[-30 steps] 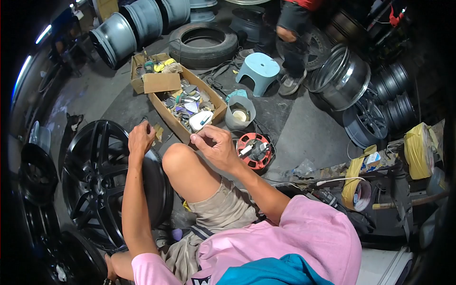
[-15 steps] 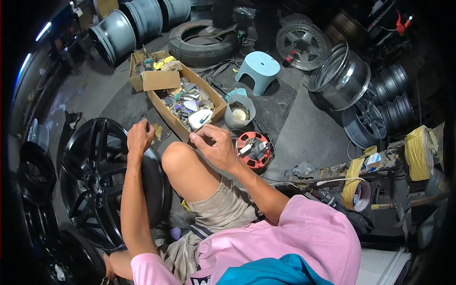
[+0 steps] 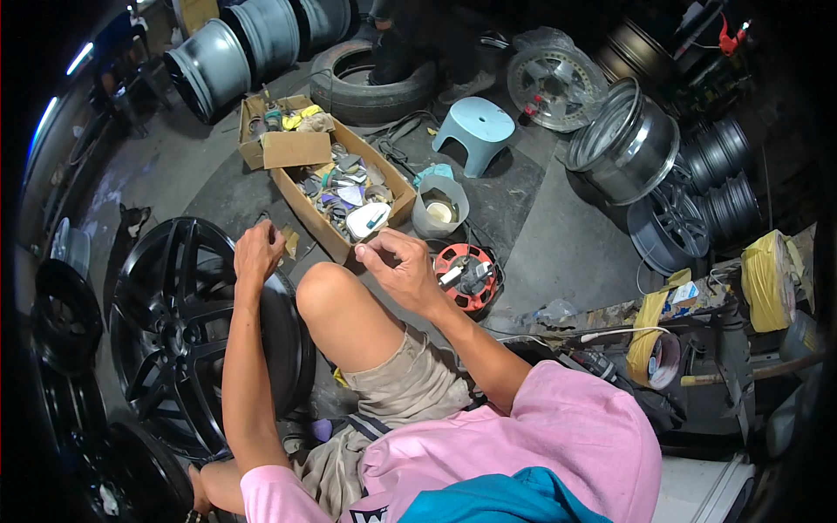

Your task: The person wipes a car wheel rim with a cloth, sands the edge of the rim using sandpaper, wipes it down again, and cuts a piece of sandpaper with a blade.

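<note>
My left hand (image 3: 258, 251) is closed, fingers curled down, above the upper right edge of a black multi-spoke wheel rim (image 3: 179, 331). Whatever lies under those fingers is hidden. Beside it shows a brown torn scrap (image 3: 289, 241); I cannot tell whether the hand touches it. My right hand (image 3: 403, 268) is closed above my bent knee, its thumb pressed toward the curled fingers; anything inside is hidden. Just beyond it is a long cardboard box (image 3: 305, 206) full of sanding pads and scraps, with a white piece (image 3: 366, 221) at the near end.
Past the box stand a grey bucket (image 3: 438, 206), a light blue stool (image 3: 475, 126) and a red cable reel (image 3: 466, 277). A tire (image 3: 336, 91) lies behind, near another person's legs (image 3: 397, 52). Metal rims (image 3: 623, 144) are stacked right, near yellow masking rolls (image 3: 647, 340).
Another person's legs have come into view at the back, by the tire. My right hand has shifted very slightly to the right; my left hand has hardly moved.
</note>
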The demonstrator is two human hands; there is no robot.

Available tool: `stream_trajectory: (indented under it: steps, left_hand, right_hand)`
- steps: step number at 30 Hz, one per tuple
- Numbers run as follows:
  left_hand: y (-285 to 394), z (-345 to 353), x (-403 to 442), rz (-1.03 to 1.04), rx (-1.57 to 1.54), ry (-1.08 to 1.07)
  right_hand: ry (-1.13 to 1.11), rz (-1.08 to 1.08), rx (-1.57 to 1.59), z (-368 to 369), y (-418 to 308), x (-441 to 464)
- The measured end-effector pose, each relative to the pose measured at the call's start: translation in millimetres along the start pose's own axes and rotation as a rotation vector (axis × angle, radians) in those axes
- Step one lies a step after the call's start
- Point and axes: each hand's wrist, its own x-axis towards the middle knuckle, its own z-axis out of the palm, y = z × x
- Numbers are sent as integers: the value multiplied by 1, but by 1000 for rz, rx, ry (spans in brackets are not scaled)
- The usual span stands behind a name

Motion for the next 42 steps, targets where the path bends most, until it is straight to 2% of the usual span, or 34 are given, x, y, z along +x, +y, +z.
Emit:
stream_trajectory:
  steps: [21, 42]
  left_hand:
    - [1, 0, -1, -18, -30, 19]
    - [0, 0, 0, -20, -30, 19]
  right_hand:
    - [-5, 64, -17, -2, 9, -2]
    - [-32, 17, -45, 1, 21, -2]
